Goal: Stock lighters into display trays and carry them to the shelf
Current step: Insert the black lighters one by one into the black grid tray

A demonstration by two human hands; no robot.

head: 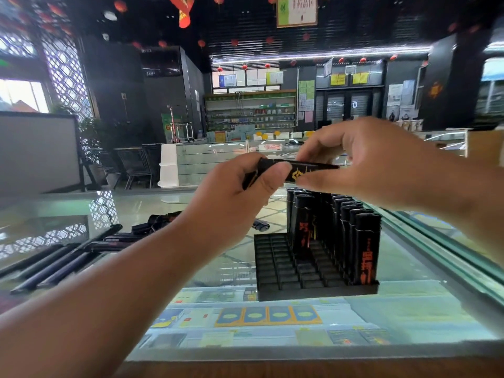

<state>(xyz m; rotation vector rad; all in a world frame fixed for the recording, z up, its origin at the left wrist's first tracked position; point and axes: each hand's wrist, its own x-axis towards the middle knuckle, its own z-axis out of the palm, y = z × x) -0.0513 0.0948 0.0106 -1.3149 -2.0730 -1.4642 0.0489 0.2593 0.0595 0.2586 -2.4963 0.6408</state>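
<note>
A black lighter with a gold mark point(298, 170) lies level in the air above the tray, held at both ends. My left hand point(240, 192) grips its left end with curled fingers and thumb. My right hand point(365, 162) pinches its right end. Below them a black display tray point(283, 271) stands on the glass counter. Several black lighters with red print point(365, 246) stand upright in the tray's right columns and back row. The tray's left and front slots are bare.
Several loose black lighters point(68, 257) lie flat on the glass counter point(191, 268) at the left, and one more point(260, 225) lies behind the tray. The counter's raised glass edge point(436, 241) runs along the right. Boxed goods show under the glass.
</note>
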